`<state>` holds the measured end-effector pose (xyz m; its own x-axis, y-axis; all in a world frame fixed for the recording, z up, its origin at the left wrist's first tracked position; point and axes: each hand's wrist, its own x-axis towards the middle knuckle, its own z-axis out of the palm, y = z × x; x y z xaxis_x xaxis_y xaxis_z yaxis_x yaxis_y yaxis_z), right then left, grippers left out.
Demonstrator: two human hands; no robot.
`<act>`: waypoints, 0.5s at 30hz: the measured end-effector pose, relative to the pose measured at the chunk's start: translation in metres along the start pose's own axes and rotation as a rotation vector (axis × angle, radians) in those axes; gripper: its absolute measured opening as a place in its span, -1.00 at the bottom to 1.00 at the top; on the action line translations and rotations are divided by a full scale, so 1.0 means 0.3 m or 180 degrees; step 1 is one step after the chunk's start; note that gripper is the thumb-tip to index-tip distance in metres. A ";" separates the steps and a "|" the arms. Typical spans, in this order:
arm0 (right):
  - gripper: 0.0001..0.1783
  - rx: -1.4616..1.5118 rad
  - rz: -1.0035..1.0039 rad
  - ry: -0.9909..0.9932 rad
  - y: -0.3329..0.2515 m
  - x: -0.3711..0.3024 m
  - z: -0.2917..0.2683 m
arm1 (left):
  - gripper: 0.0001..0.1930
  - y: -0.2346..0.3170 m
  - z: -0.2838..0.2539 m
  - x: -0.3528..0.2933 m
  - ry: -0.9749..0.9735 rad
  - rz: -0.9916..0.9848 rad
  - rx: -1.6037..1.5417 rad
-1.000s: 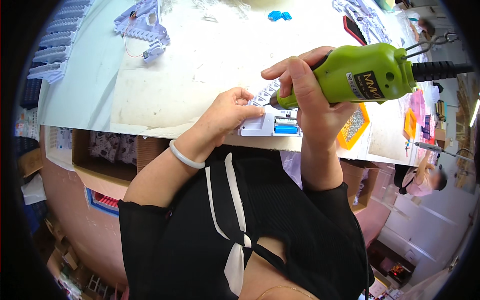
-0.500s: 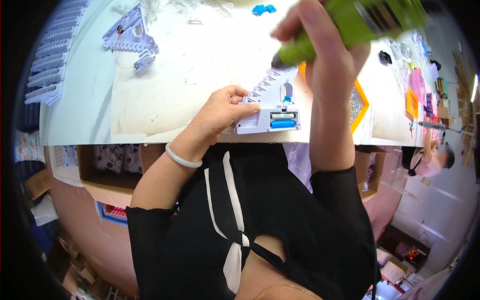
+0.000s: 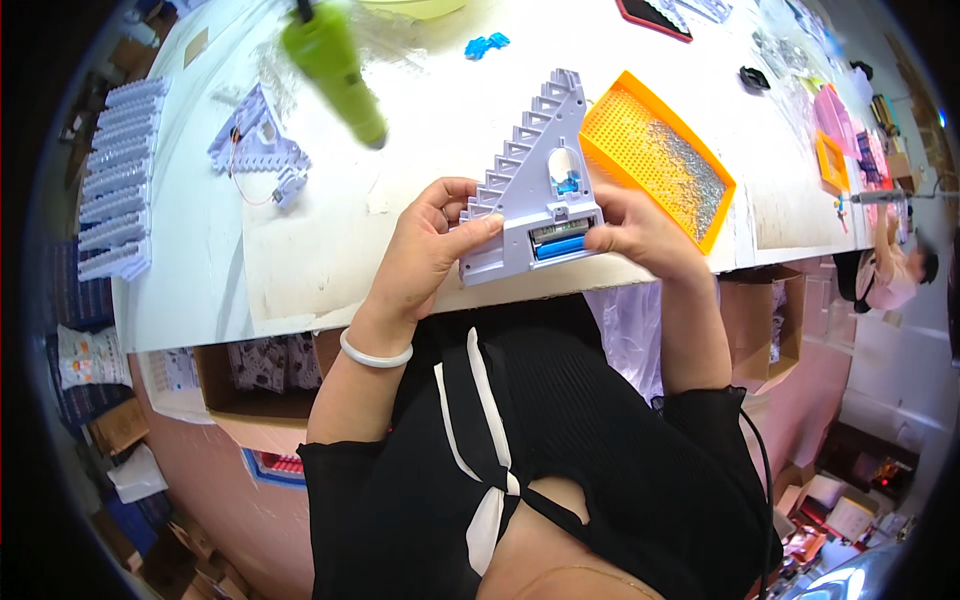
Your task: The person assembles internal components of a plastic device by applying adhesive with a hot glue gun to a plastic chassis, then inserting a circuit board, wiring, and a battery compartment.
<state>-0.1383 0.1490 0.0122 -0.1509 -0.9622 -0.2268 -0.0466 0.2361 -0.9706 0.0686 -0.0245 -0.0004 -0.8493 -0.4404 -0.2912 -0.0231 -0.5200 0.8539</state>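
Both of my hands hold a pale lavender plastic toy housing with a stepped, staircase-like edge, at the table's near edge. My left hand grips its left side, thumb on top. On the right side, my right hand is closed around the lower corner beside an uncovered battery compartment with a blue battery and a pale one in it. Above that compartment is an oval opening with a blue part inside. A green electric screwdriver, blurred, hangs tip down at the upper left, away from both hands.
Right of the housing lies an orange tray with many small metal screws. Small blue parts lie at the back. At left are another lavender housing with wires and a row of stepped pieces. A cardboard box stands below the table edge.
My right hand has let go of the green screwdriver, which now hangs at upper left, and has come down onto the housing. The housing has tilted slightly. The view has shifted.
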 end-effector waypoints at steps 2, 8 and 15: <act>-0.37 0.0834 0.0265 0.0286 -0.026 -0.032 0.055 | -0.50 0.027 0.024 0.000 -0.0041 0.0032 0.0078; -0.39 0.1135 -0.0216 0.1064 0.023 -0.041 0.081 | -0.09 0.051 0.070 -0.047 -0.0305 0.0279 0.0495; -0.10 0.1237 0.0081 0.0728 0.051 -0.058 0.058 | -0.28 0.024 0.103 -0.057 -0.0053 -0.0048 0.0467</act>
<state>-0.1191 0.1671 0.0000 -0.3636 -0.8917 -0.2697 0.3276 0.1486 -0.9331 0.0666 0.0019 0.0239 -0.8569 -0.4204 -0.2983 -0.1117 -0.4134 0.9037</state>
